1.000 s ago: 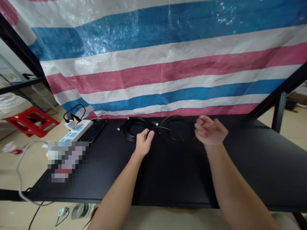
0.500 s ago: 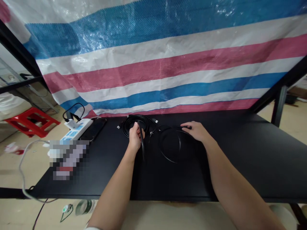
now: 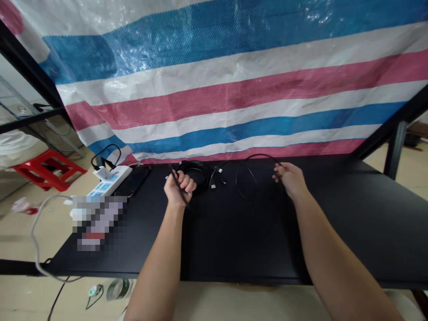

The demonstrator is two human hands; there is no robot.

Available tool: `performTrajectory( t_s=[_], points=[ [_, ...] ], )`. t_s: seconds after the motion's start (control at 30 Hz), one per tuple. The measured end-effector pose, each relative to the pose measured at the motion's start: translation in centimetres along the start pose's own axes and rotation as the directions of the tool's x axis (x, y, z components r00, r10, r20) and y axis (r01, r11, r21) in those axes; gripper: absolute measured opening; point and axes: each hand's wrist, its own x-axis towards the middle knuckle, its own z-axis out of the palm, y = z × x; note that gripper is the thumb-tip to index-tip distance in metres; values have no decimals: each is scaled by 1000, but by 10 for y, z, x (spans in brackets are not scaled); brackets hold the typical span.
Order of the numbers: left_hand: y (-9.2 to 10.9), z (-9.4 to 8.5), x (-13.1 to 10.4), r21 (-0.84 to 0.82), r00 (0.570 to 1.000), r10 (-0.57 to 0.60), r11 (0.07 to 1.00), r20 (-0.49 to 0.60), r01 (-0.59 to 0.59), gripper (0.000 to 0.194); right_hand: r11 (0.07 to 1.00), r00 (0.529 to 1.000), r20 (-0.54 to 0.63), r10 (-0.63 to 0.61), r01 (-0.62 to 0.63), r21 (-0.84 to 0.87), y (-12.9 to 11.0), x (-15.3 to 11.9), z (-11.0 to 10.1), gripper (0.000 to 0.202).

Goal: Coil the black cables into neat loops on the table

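My left hand [image 3: 180, 187] is closed on a black cable, with a loop of it sticking out past the thumb and below the palm. To the right, my right hand [image 3: 290, 180] pinches another stretch of black cable [image 3: 257, 155]. That stretch arcs leftward between the two hands, and a loose curl of it hangs over the black table [image 3: 234, 240]. Behind my left hand lies a coiled bundle of black cables [image 3: 202, 171]. Several pale and dark plugs [image 3: 213, 186] stick out of the bundle's right side. My left hand hides part of it.
At the left end sit a white power strip [image 3: 112, 180] with a plugged-in charger and a dark phone [image 3: 133, 182]. A blurred patch [image 3: 98, 223] lies in front. A striped plastic sheet [image 3: 227, 102] hangs behind the table. On the floor stands a red stool [image 3: 50, 169].
My hands have moved apart, the left one leftward and the right one rightward. The big cable loop on the table has been lifted and drawn out into an arc.
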Motion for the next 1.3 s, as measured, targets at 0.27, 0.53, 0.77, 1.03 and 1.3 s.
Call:
performTrajectory(
  t_s=[0.27,0.53,0.77,1.03,1.3],
  points=[
    [22,-20,1,-146,964,172,968,-201,-203,55,838,988,149,50,-123,531,6,9,-21,34],
    [18,-16,4,-100,972,126,984,-198,-148,53,757,997,45,-65,20,653,-19,-14,-9,14],
    [16,-14,5,-71,976,122,988,-181,-137,52,845,981,168,-99,-6,534,-27,-24,-3,25],
    [13,-14,7,-44,959,97,993,-266,-113,47,976,955,209,-208,188,113,-20,-29,17,47],
    [13,-10,7,-35,972,72,996,-225,-82,47,972,996,86,-34,13,235,-28,-31,22,44]
  ],
)
